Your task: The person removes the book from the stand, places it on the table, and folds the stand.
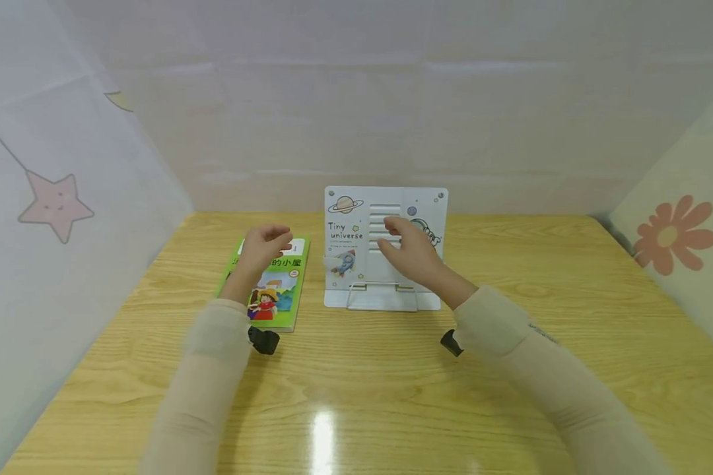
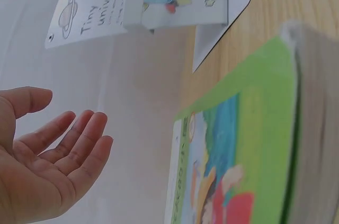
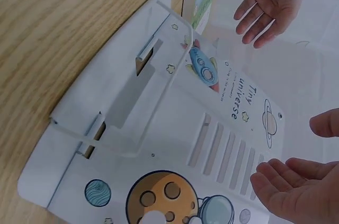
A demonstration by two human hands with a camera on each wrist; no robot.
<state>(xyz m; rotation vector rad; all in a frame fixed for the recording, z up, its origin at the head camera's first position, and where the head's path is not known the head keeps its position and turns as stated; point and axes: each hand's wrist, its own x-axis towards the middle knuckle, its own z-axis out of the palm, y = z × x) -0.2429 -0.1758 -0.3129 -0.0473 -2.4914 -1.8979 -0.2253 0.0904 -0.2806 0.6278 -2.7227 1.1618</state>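
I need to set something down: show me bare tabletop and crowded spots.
Bare tabletop: between the white stand and the red flower print; also in front of the stand, between left sleeve and right sleeve. Crowded: around the stand and green book, only a narrow strip apart, with left hand and right hand there.

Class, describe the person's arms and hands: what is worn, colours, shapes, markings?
Both long sleeves are cream-coloured fabric with wide cuffs. A small, angular black piece shows beside each cuff. A thin dark marking by the right cuff is too small to read. The left hand and right hand are ungloved.
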